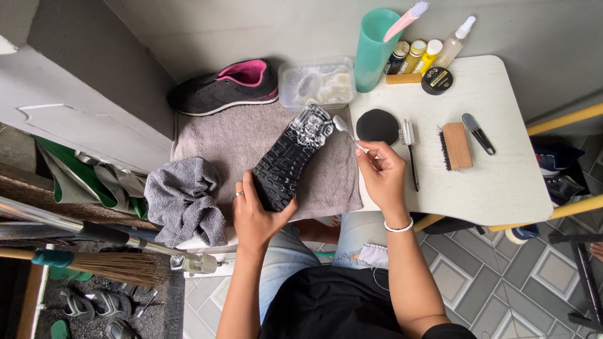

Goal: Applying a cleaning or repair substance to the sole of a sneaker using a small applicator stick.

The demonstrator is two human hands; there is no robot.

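On the grey towel [251, 141], the left hand [254, 216] gripped an upturned shoe [290, 157]; at two o'clock, the right hand [383, 172] pinched a toothbrush [344, 129] against its sole.

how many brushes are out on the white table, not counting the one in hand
2, maybe more hidden. A slim white-bristled brush with a dark handle lies beside the black round pad. A wooden block brush lies right of it. Another brush stands in the green cup.

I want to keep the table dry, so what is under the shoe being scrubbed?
A grey towel lies spread under the upturned shoe, which the left hand steadies. The table beneath is covered there; whether it is wet cannot be seen.
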